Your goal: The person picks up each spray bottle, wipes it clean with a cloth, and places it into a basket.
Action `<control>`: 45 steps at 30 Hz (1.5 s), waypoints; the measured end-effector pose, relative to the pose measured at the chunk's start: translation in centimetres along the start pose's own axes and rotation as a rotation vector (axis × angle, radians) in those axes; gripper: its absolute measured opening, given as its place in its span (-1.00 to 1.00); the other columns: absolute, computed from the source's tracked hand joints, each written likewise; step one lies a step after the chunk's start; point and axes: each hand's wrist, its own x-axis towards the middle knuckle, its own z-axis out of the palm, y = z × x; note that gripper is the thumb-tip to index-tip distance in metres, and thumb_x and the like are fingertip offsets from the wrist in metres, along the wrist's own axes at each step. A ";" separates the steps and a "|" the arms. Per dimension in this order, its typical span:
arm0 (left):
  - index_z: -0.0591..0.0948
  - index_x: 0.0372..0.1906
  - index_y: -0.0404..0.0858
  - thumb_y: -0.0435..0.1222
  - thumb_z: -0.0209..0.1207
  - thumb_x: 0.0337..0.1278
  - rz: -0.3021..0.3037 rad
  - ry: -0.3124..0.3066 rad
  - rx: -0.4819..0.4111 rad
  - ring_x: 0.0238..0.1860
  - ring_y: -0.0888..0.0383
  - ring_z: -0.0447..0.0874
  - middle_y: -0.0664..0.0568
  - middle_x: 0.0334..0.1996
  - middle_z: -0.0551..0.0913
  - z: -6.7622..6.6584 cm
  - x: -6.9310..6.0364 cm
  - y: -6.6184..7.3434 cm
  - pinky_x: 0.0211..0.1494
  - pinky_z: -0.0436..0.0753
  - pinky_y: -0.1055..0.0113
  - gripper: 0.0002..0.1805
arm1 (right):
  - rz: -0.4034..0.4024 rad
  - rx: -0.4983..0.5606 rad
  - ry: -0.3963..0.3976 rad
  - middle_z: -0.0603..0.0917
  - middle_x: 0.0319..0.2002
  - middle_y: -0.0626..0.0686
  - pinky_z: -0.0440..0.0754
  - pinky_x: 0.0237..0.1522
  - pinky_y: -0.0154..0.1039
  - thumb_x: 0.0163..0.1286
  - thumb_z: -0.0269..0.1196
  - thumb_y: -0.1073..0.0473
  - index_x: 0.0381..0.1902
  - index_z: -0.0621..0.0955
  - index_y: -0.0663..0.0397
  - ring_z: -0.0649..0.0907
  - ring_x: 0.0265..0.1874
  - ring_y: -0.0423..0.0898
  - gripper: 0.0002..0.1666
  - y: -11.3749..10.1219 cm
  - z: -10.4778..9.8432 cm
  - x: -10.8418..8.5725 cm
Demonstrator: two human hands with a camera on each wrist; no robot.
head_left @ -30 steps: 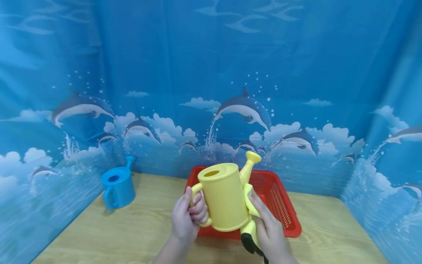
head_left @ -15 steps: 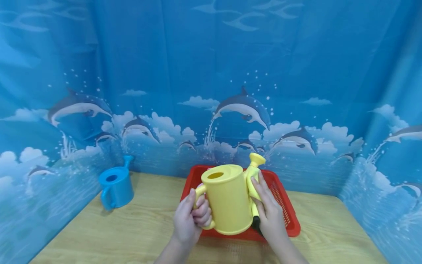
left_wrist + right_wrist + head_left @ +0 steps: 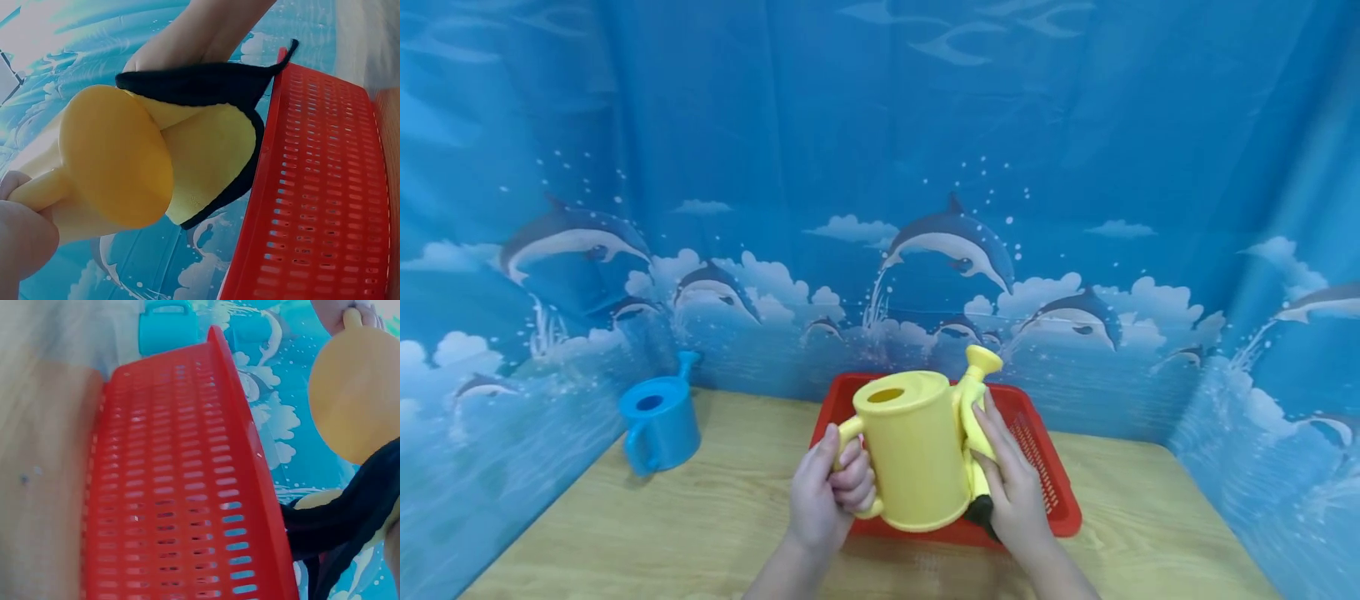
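In the head view my left hand [image 3: 829, 492] grips the handle of a yellow watering can [image 3: 917, 458], held upright in the air above a red basket. Its round base [image 3: 119, 156] faces the left wrist camera. My right hand [image 3: 1018, 492] holds a yellow cloth [image 3: 976, 429] with black edging against the can's spout side, fingers around the cloth. The cloth's black-trimmed end [image 3: 215, 150] hangs free below the can in the left wrist view. Part of the spout is hidden behind cloth and fingers.
The red perforated basket [image 3: 1063, 500] stands on the wooden table [image 3: 700, 517] behind and below the hands; its contents are mostly hidden. A blue watering can [image 3: 662, 425] stands at the table's left. A dolphin-print curtain [image 3: 880, 208] encloses the back and sides.
My right hand has slid the cloth up from the can's lower side onto the spout, bunching it there. The can has shifted only slightly in the left hand's grip.
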 end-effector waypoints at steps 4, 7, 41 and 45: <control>0.14 -0.55 -0.10 -0.15 -0.70 0.54 0.040 -0.008 -0.006 -0.76 0.24 -0.17 0.13 -0.73 -0.02 -0.3 0.1 0.1 -0.72 -0.15 0.39 -0.50 | -0.049 0.039 -0.014 0.30 0.43 -0.06 0.33 0.22 -0.55 0.15 0.16 0.66 0.31 0.41 0.27 0.28 0.41 -0.31 -0.26 0.0 0.3 -0.8; 0.13 -0.55 -0.11 -0.15 -0.68 0.54 0.058 0.016 0.008 -0.76 0.22 -0.19 0.13 -0.73 -0.03 -0.4 0.2 0.3 -0.72 -0.17 0.36 -0.51 | -0.073 0.047 -0.035 0.38 0.39 -0.05 0.33 0.24 -0.54 0.11 0.16 0.69 0.29 0.43 0.27 0.33 0.37 -0.33 -0.25 0.0 0.3 -1.1; 0.15 -0.63 -0.21 -0.26 -0.26 0.47 -0.017 0.455 0.446 -0.74 0.15 -0.08 0.03 -0.76 0.04 -0.4 0.3 1.2 -0.70 -0.08 0.30 -0.58 | 0.517 0.306 0.072 0.42 0.12 -0.19 0.61 -0.34 -0.45 0.54 -0.06 0.28 0.38 0.31 0.11 0.59 -0.22 -0.36 -0.51 -0.1 -7.0 0.1; 0.11 -0.61 -0.34 -0.28 -0.18 0.45 -0.029 0.481 0.499 -0.75 0.21 -0.04 0.00 -0.77 0.05 -0.1 0.4 0.9 -0.71 -0.06 0.34 -0.57 | 0.626 0.228 0.093 0.37 0.14 -0.21 0.59 -0.30 -0.48 0.56 -0.06 0.17 0.41 0.28 0.03 0.55 -0.18 -0.37 -0.50 -0.1 -7.4 0.5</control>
